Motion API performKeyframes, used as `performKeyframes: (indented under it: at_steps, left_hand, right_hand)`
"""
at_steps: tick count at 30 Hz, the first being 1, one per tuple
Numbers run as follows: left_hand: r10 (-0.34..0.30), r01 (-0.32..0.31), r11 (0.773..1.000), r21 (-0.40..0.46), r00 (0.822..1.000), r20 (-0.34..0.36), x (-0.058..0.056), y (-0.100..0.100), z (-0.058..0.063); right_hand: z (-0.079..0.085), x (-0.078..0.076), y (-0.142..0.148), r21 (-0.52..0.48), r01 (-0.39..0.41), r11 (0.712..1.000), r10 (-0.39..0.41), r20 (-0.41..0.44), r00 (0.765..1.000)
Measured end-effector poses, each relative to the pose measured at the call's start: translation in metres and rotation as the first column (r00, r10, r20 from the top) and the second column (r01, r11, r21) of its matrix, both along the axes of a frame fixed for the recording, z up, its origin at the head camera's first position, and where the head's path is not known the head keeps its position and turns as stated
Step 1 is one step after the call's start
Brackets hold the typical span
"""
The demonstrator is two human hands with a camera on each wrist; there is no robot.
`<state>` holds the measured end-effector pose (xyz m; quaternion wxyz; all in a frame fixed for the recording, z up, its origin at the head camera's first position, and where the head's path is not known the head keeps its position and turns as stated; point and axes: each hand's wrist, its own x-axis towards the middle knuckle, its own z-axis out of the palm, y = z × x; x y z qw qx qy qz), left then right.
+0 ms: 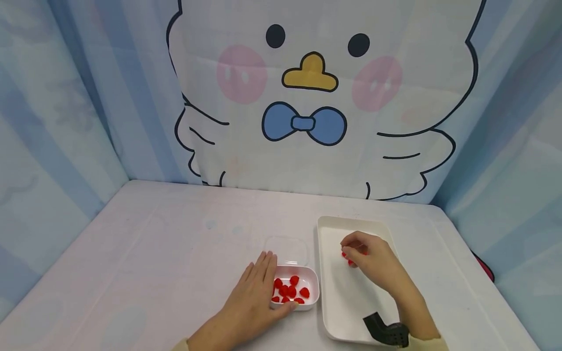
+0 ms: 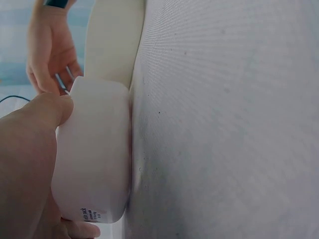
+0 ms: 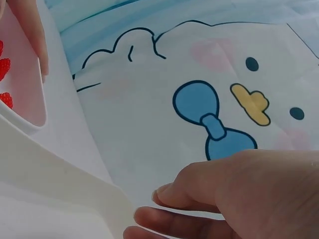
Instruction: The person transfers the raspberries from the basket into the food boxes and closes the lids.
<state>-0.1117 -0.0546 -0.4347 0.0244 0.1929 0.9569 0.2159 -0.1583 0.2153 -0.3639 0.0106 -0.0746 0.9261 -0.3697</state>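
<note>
A small white plastic box (image 1: 316, 288) holds several red raspberries (image 1: 291, 291). My left hand (image 1: 252, 300) rests against its left side with straight fingers, the thumb lying along the near rim. In the left wrist view the thumb presses the top edge of the box (image 2: 94, 149). Over the white tray (image 1: 340, 312), my right hand (image 1: 373, 258) points its bent fingers down close above a few red raspberries (image 1: 350, 263), partly covering them. Nothing shows between its thumb and index finger in the right wrist view, where a small gap parts them.
The tray stands right beside the box, on its right. Behind the box lies a clear plastic lid (image 1: 286, 249). A black band (image 1: 386, 332) is worn on the right wrist. A printed curtain (image 1: 307, 161) hangs along the table's far edge.
</note>
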Motion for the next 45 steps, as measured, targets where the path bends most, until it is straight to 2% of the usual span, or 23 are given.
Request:
performKeyframes:
  at_steps: [6,19,30,45]
  left_hand:
    - [0.0,0.0,1.0,-0.001,1.0,-0.014,0.001,0.0,-0.002]
    - [-0.002,0.001,1.0,-0.008,1.0,-0.001,0.0,0.001,-0.001]
    - [0.0,0.0,1.0,0.0,1.0,0.002,0.0,0.0,-0.001]
    - [0.003,-0.003,1.0,0.006,1.0,0.012,-0.001,0.001,-0.001]
  right_hand:
    - [-0.003,-0.002,0.008,0.001,0.062,0.998,-0.062,0.03,0.998]
    - [-0.01,-0.004,0.016,0.016,0.131,0.991,-0.131,0.074,0.989]
    - [-0.021,-0.01,0.02,0.056,0.132,0.99,-0.138,0.123,0.983]
    - [-0.027,-0.012,0.017,0.113,0.116,0.987,-0.127,0.097,0.987]
